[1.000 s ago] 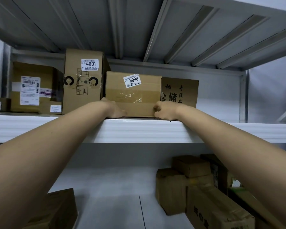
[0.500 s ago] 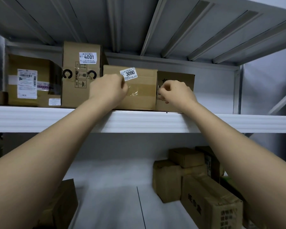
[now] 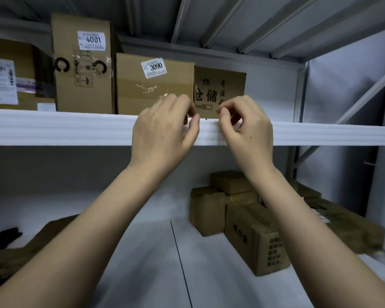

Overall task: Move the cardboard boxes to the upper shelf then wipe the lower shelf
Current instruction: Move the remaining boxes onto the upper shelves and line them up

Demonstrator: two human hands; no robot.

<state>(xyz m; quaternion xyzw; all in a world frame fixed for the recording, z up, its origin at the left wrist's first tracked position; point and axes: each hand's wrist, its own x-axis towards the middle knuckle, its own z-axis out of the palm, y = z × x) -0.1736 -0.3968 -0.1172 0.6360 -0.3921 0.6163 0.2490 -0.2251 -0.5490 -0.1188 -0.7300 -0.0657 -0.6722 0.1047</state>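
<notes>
both hands have come back off the 3090 box (image 3: 153,85) since half a second ago; i see the upper shelf (image 3: 53,126) carrying it between the taller 4001 box (image 3: 82,63) and a printed carton (image 3: 220,85); more cardboard boxes (image 3: 249,227) sit on the lower shelf (image 3: 142,252); my left hand (image 3: 162,134) and right hand (image 3: 247,132) hover by the shelf edge, fingers loosely curled, holding nothing.

The tall box (image 3: 82,63) on the upper shelf carries a white label reading "4001". The box beside it (image 3: 153,83) has a label reading "3090". The next box (image 3: 220,90) shows printed Chinese characters, among them "仓储".
</notes>
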